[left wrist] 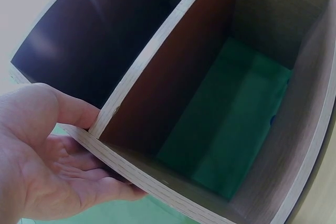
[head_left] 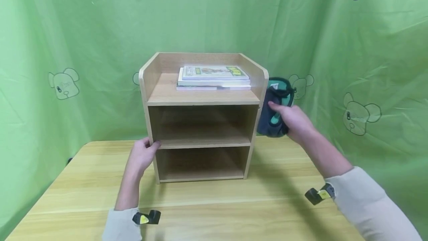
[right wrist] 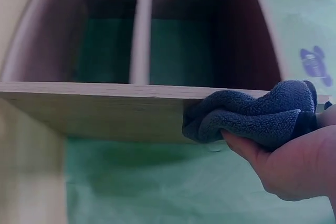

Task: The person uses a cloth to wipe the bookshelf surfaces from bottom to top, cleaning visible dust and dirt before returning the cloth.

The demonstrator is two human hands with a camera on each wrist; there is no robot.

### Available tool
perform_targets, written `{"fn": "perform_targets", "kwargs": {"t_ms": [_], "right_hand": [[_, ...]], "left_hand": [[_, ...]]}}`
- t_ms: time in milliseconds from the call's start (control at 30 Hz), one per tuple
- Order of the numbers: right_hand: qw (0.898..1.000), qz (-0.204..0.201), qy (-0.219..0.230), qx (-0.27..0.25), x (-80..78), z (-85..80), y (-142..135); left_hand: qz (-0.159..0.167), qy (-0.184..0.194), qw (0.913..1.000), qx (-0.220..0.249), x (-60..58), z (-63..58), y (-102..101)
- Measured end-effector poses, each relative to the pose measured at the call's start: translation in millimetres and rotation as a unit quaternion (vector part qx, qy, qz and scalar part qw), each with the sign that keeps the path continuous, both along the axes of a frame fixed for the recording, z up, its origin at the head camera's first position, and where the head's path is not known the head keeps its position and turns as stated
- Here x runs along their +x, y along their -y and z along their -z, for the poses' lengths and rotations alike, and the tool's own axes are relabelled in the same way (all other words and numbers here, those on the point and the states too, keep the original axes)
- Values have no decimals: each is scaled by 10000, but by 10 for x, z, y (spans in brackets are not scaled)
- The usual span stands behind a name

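A small wooden shelf unit (head_left: 204, 146) stands upright on the table. My left hand (head_left: 143, 155) grips its left side panel, the thumb at the end of the middle board (left wrist: 144, 59) and the other fingers along the panel's outer face. My right hand (head_left: 295, 122) holds a folded dark blue cleaning cloth (head_left: 267, 116) with teal patches and dark edging. In the right wrist view this fluffy cloth (right wrist: 252, 114) lies against the outside of the right side panel (right wrist: 126, 111), near its front edge. Part of the right hand's fingers is hidden by the cloth.
A short stack of books (head_left: 214, 77) lies on the unit's top, inside its raised sides and back. Green curtains (head_left: 110, 29) with cartoon animals hang behind and on both sides. The light wooden table (head_left: 214, 211) extends in front of the unit.
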State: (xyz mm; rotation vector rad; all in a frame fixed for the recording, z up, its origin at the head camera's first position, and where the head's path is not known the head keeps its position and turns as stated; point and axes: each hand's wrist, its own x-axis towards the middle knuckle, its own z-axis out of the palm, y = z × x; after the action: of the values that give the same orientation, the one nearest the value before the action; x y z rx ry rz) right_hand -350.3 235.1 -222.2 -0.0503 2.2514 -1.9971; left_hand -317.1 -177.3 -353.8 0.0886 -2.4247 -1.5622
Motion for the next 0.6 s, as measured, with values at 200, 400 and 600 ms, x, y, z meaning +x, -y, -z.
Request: {"fn": "perform_targets", "kwargs": {"t_ms": [200,400,600], "right_hand": [[9995,-248,172,112,-63,483,-53],[9989,-242,278,297,-126,1006,-22],[9977,-36,513,435,-128,1484,28]], "left_hand": [[110,75,9999,14,-1,11,4],[24,29,10000,3,-4,-1,12],[150,85,9998,95,-5,-6,31]]}}
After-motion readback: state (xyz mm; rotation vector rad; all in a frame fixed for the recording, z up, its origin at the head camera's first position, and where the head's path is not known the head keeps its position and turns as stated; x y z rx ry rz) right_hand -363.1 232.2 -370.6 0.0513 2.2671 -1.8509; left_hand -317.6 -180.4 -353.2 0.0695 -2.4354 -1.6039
